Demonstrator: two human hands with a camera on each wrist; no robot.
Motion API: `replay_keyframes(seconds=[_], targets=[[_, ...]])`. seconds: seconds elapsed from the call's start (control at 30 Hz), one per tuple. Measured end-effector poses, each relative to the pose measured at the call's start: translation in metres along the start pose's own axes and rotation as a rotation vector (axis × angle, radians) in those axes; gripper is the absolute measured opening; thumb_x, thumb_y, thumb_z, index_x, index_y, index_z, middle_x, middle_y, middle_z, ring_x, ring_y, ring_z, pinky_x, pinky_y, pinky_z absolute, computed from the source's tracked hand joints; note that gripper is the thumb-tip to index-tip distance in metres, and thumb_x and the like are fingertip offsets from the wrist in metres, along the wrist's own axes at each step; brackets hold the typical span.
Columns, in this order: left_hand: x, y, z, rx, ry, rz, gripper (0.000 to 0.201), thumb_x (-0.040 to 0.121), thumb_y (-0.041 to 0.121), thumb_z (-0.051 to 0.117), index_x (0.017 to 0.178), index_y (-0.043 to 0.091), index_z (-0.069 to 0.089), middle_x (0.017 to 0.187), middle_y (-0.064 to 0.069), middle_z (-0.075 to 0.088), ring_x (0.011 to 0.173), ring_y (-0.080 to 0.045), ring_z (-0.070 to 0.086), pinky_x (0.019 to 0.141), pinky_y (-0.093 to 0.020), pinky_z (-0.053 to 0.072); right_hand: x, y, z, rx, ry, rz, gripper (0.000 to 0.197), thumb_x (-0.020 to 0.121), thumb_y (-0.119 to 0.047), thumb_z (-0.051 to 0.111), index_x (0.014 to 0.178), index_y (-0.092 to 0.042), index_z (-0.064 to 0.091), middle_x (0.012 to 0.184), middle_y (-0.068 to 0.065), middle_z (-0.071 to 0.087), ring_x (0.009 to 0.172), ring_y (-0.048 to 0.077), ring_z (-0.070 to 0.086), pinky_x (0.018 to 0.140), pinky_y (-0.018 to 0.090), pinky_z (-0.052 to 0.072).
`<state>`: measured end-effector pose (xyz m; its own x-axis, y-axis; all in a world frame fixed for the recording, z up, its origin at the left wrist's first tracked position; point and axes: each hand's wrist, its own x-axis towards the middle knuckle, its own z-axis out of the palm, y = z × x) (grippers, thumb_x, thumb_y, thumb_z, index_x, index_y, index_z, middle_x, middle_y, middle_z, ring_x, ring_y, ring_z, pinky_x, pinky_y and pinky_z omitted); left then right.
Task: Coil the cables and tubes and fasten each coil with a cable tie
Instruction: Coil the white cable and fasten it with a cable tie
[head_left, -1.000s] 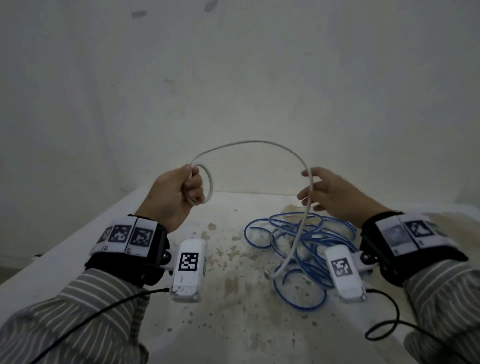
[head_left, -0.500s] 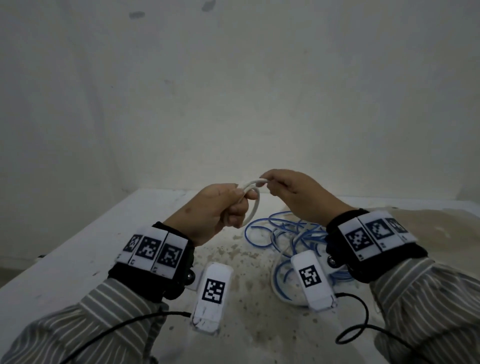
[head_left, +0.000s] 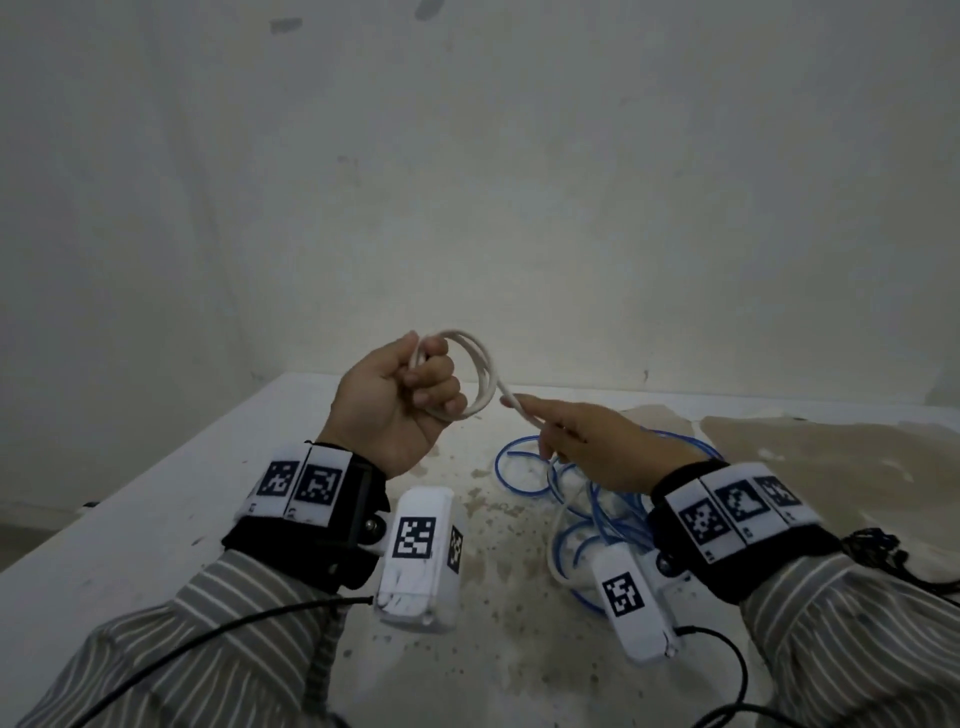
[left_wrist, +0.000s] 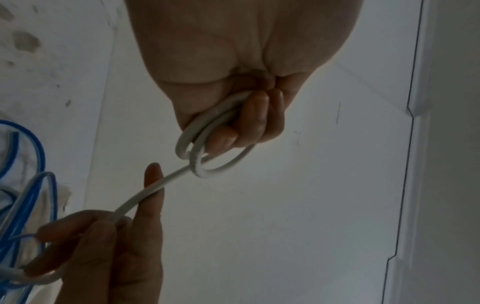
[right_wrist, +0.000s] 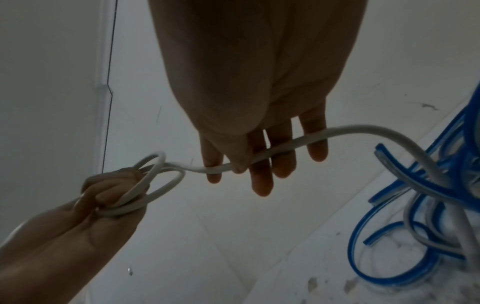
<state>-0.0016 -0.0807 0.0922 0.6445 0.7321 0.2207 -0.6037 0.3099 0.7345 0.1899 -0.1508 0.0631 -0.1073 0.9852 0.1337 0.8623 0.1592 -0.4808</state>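
My left hand (head_left: 410, 395) is raised above the table and grips a small coil of white cable (head_left: 480, 374) in its curled fingers. The loops show clearly in the left wrist view (left_wrist: 197, 164). From the coil a white strand (head_left: 514, 402) runs down to my right hand (head_left: 597, 447). That hand pinches the strand (right_wrist: 285, 147) between thumb and outstretched fingers (right_wrist: 262, 185). The rest of the white cable drops into a loose tangle with a blue tube (head_left: 497, 467) on the table under the right hand.
The white table (head_left: 156, 519) is stained and speckled, with a brownish patch (head_left: 831, 452) at the right. It stands in a corner of pale walls (head_left: 467, 208). A dark bundle (head_left: 878, 545) lies near my right wrist. Black camera leads hang from both wrists.
The hands met at the coil half a second ago. My right hand has since slid down and right along the strand, and the left hand's coil has one more loop.
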Motion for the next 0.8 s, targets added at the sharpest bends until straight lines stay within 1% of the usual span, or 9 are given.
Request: replay_keyframes(seconds=[0.07,0.13,0.33,0.43,0.53,0.6,0.7,0.73,0.8], targets=[[0.002,-0.002,0.002,0.031,0.007,0.018,0.035,0.097,0.027,0.024,0.070,0.016,0.044,0.044,0.009,0.033,0.037,-0.006,0.032,0.046,-0.016,0.039,0.002,-0.004,0.003,-0.044,-0.034,-0.005,0.048,0.102,-0.016,0.026,0.142,-0.041,0.023,0.092,-0.004,0.056,0.068,-0.004,0.042,0.065,0.010,0.033],[0.004,-0.004,0.002,0.071,0.019,0.044,0.034,0.099,0.027,0.022,0.074,0.016,0.042,0.047,0.009,0.036,0.040,-0.006,0.035,0.049,-0.017,0.040,0.002,-0.007,0.005,-0.077,-0.039,-0.019,0.048,0.101,-0.014,0.026,0.144,-0.037,0.026,0.097,-0.003,0.057,0.069,-0.004,0.042,0.065,0.014,0.034],[0.011,-0.004,-0.004,0.102,0.085,0.139,0.032,0.100,0.024,0.022,0.076,0.015,0.042,0.050,0.008,0.042,0.043,-0.007,0.039,0.060,-0.022,0.035,0.001,-0.017,0.009,-0.134,-0.021,-0.081,0.033,0.100,-0.014,0.032,0.126,-0.014,0.051,0.107,-0.003,0.062,0.070,-0.002,0.045,0.060,0.008,0.032],[0.010,0.005,-0.004,0.093,0.077,0.158,0.032,0.100,0.025,0.023,0.078,0.015,0.043,0.048,0.010,0.038,0.041,-0.006,0.035,0.054,-0.018,0.037,-0.004,-0.011,0.012,0.013,0.063,-0.055,0.029,0.099,-0.013,0.033,0.124,-0.024,0.043,0.111,-0.007,0.062,0.079,0.008,0.058,0.064,0.017,0.040],[0.005,0.010,-0.004,0.125,0.049,0.136,0.031,0.099,0.025,0.024,0.079,0.015,0.045,0.046,0.009,0.034,0.039,-0.005,0.032,0.048,-0.017,0.036,-0.010,-0.004,0.008,0.105,0.148,-0.031,0.024,0.099,-0.016,0.035,0.111,-0.036,0.040,0.100,-0.008,0.066,0.071,0.015,0.064,0.056,0.019,0.044],[0.002,0.010,-0.005,0.107,0.022,0.118,0.029,0.096,0.025,0.027,0.077,0.015,0.046,0.045,0.008,0.032,0.037,-0.004,0.030,0.046,-0.017,0.034,-0.011,0.000,0.004,0.072,0.143,-0.013,0.031,0.099,-0.016,0.036,0.109,-0.045,0.041,0.095,-0.008,0.067,0.071,0.015,0.063,0.061,0.023,0.049],[0.001,0.014,-0.008,-0.003,-0.021,0.123,0.027,0.083,0.025,0.037,0.066,0.015,0.055,0.044,0.008,0.032,0.036,-0.004,0.031,0.044,-0.016,0.035,-0.011,0.008,0.003,-0.060,0.073,-0.001,0.050,0.100,-0.016,0.032,0.125,-0.059,0.030,0.091,-0.010,0.064,0.076,0.012,0.058,0.071,0.026,0.048],[0.001,0.016,-0.009,-0.025,-0.019,0.132,0.028,0.081,0.025,0.039,0.062,0.016,0.057,0.044,0.008,0.032,0.035,-0.004,0.031,0.044,-0.015,0.036,-0.010,0.011,0.003,-0.086,0.057,-0.003,0.052,0.100,-0.015,0.031,0.130,-0.058,0.026,0.089,-0.011,0.062,0.075,0.009,0.055,0.070,0.023,0.046],[0.002,0.016,-0.011,-0.036,0.010,0.152,0.027,0.084,0.024,0.038,0.065,0.016,0.055,0.045,0.009,0.033,0.036,-0.004,0.032,0.045,-0.015,0.037,-0.009,0.012,0.004,-0.100,0.047,-0.016,0.048,0.101,-0.015,0.032,0.137,-0.047,0.032,0.089,-0.011,0.060,0.072,0.005,0.052,0.069,0.019,0.042]])
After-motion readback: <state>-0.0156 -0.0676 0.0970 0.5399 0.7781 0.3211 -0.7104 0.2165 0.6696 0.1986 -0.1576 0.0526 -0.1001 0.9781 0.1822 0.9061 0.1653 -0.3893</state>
